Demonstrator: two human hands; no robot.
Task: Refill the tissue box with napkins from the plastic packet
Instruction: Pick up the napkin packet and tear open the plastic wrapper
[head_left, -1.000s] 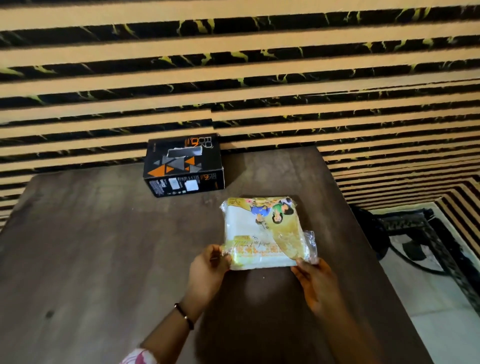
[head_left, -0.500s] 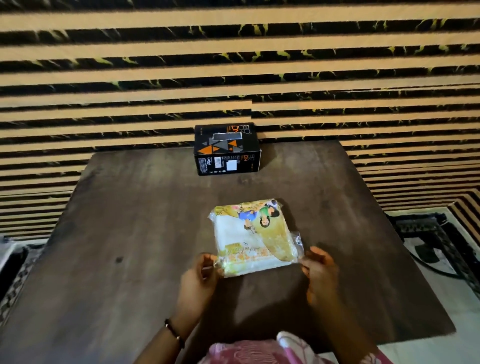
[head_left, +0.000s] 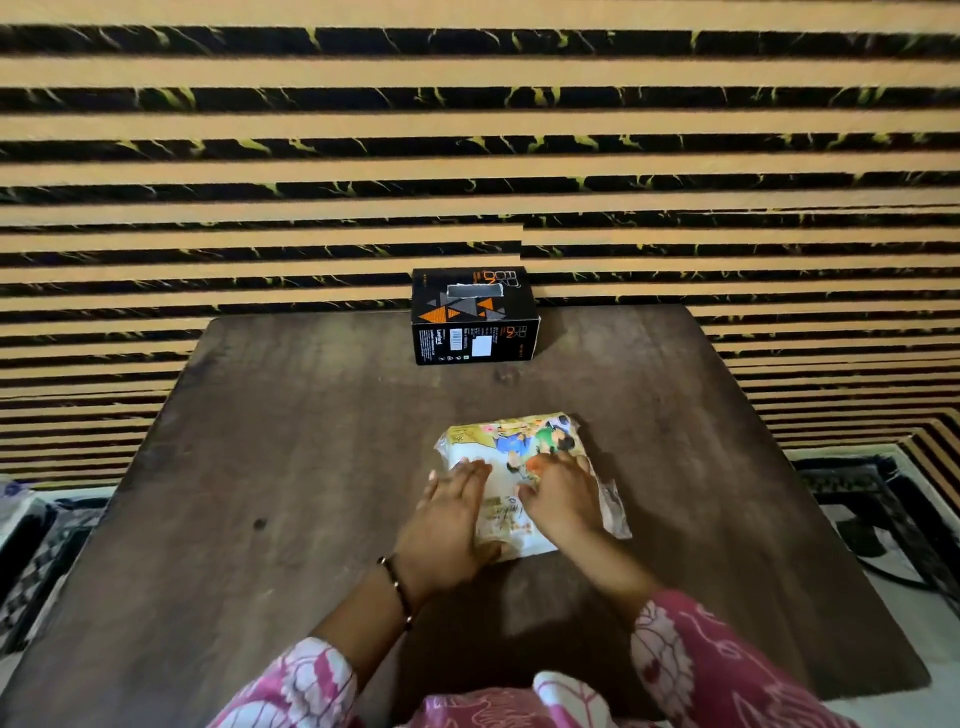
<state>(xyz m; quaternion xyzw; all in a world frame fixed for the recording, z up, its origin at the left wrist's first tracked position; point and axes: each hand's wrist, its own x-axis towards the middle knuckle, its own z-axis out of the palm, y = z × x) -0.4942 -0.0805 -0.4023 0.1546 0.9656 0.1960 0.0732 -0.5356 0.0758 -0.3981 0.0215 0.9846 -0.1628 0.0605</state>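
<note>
A plastic packet of white napkins (head_left: 511, 447), printed with a colourful cartoon, lies flat on the dark wooden table (head_left: 291, 467). My left hand (head_left: 449, 519) rests palm down on the packet's left half, fingers spread. My right hand (head_left: 563, 493) lies flat on its right half, fingers stretched toward the printed picture. The near part of the packet is hidden under both hands. A black tissue box (head_left: 474, 316) with orange and grey triangles stands at the table's far edge, its top slot facing up, well beyond both hands.
A wall of tan and black stripes (head_left: 467, 156) rises directly behind the table. Patterned floor mats lie to the left (head_left: 47, 551) and right (head_left: 862, 499) of the table. A dark cable (head_left: 893, 574) runs on the floor at the right.
Both hands have left the packet's near corners and now lie flat on top of it. The camera has pulled back, so the table and box look farther away.
</note>
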